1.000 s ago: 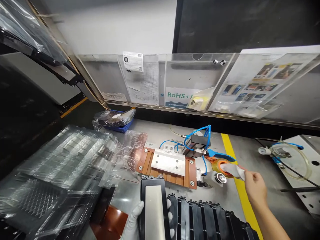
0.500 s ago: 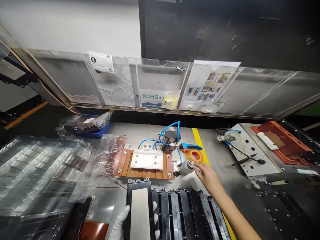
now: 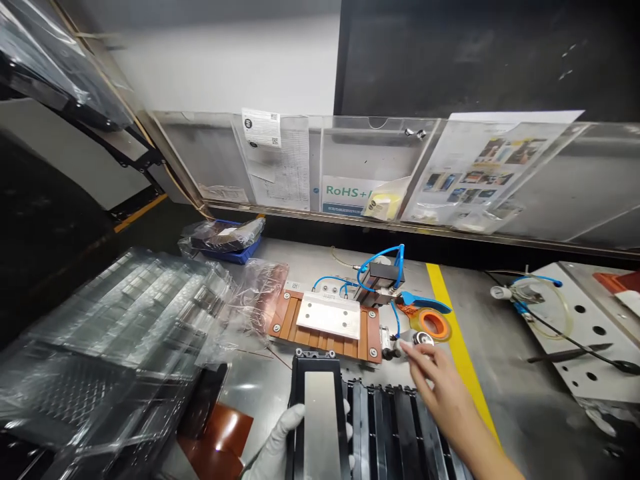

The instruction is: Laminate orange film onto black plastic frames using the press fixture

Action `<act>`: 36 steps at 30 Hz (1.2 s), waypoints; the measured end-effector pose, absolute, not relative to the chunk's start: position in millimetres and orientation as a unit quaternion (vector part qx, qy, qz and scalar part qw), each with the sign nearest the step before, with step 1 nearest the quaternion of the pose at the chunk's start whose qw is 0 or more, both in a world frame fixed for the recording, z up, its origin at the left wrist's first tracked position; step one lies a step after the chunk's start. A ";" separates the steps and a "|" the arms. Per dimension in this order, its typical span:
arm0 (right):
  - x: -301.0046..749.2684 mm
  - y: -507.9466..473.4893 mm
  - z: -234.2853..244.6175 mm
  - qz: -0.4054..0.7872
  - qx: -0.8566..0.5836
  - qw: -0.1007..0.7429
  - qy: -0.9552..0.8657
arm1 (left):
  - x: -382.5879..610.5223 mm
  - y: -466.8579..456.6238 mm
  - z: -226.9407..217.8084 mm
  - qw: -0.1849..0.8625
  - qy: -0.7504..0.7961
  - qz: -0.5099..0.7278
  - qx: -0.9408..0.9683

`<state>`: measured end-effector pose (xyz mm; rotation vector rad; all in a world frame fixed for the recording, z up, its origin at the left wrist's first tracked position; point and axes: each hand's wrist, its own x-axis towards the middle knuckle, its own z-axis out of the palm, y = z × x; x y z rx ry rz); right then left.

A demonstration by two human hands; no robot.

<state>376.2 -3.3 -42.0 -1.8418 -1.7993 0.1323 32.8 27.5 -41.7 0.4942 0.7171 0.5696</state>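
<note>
- Our gloved left hand (image 3: 278, 448) grips a black-framed plate (image 3: 320, 417), fingers curled around its edge.
- Our bare right hand (image 3: 443, 393) hovers open, fingers (image 3: 413, 352) just beside a bottle (image 3: 417, 339), holding nothing.

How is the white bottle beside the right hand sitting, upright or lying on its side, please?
Lying on its side: the white bottle points its round metal cap sideways.

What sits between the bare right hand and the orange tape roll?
In the head view, a white bottle with a metal cap lies between the right hand and the orange tape roll.
</note>
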 end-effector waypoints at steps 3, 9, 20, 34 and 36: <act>311.3 -10.4 -11.2 0.112 -0.608 0.289 -0.731 | -12.9 38.9 -43.4 0.835 0.392 0.266 0.281; 250.4 -2.4 2.6 0.120 -0.559 0.306 -0.761 | -54.3 56.0 -42.7 0.795 0.423 0.251 0.355; 272.9 -11.0 -13.0 0.063 -0.597 0.276 -0.751 | -41.0 50.8 -57.1 0.791 0.409 0.265 0.370; 321.8 -31.7 -61.3 0.125 -0.656 0.251 -0.701 | 0.1 39.2 -64.0 0.871 0.363 0.291 0.160; 331.1 -35.5 -70.8 0.134 -0.644 0.257 -0.708 | 7.4 38.8 -64.0 0.872 0.352 0.315 0.126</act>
